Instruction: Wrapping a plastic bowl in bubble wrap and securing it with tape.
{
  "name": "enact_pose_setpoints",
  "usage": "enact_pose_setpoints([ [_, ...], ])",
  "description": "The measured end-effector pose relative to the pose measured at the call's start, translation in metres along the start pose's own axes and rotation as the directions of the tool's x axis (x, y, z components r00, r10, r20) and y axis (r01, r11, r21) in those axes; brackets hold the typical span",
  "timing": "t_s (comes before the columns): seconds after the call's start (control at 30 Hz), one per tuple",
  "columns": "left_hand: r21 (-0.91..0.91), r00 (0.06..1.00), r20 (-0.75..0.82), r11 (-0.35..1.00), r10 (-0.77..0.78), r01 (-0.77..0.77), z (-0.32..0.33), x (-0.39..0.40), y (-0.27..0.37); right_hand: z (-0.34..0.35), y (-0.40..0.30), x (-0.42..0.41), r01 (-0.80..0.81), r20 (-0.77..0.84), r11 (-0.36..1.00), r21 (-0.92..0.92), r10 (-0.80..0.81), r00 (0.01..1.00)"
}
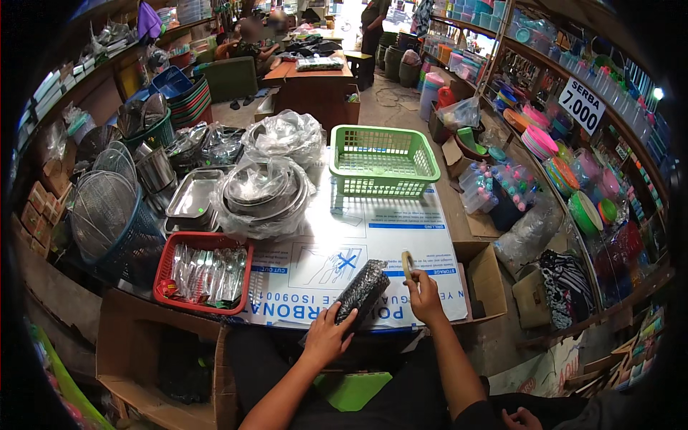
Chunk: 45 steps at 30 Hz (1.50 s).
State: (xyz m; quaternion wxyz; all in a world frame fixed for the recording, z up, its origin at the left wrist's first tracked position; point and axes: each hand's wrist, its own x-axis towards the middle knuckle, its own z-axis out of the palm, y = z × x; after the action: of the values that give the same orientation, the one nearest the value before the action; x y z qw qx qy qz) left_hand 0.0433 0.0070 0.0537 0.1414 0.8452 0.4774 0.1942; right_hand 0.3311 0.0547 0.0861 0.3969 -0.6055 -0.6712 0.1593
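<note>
A cylindrical bundle in black bubble wrap (363,290) lies tilted at the near edge of a table covered with a printed white sheet (398,215). My left hand (329,334) grips its lower left end, fingers over the wrap. Just right of the bundle, my right hand (424,295) pinches a narrow roll of tape (407,265) between thumb and fingers, the roll standing on edge above the sheet. A light green plastic basket (384,187) stands further back on the table; no item is visible inside it.
A red basket of packaged cutlery (202,306), plastic-wrapped metal bowls (263,193) and metal trays (194,196) occupy the table's left. Open cardboard boxes stand at the near left (219,371) and right (497,290). Another person's hand (521,419) shows at bottom right; several people are further back.
</note>
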Motion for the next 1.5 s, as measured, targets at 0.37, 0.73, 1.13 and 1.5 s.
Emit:
enact_pose_setpoints([
  [0.37,-0.005,1.0,-0.023,1.0,0.0,0.0,0.003,-0.003,0.007,0.02,-0.085,-0.021,-0.278,0.359,0.851,0.446,0.114,0.926],
  [0.73,-0.003,0.997,-0.078,1.0,-0.007,0.007,0.01,-0.007,0.006,0.033,-0.12,-0.002,-0.221,0.375,0.965,0.141,0.155,0.914],
  [1.13,0.075,0.998,-0.063,0.997,0.015,-0.01,0.011,-0.007,0.006,0.034,-0.114,0.007,-0.289,0.445,0.95,0.115,0.211,0.87],
  [1.5,0.147,1.0,0.011,0.989,0.028,-0.029,0.002,-0.005,0.006,0.031,-0.096,0.008,-0.435,0.544,0.876,0.21,0.265,0.796],
])
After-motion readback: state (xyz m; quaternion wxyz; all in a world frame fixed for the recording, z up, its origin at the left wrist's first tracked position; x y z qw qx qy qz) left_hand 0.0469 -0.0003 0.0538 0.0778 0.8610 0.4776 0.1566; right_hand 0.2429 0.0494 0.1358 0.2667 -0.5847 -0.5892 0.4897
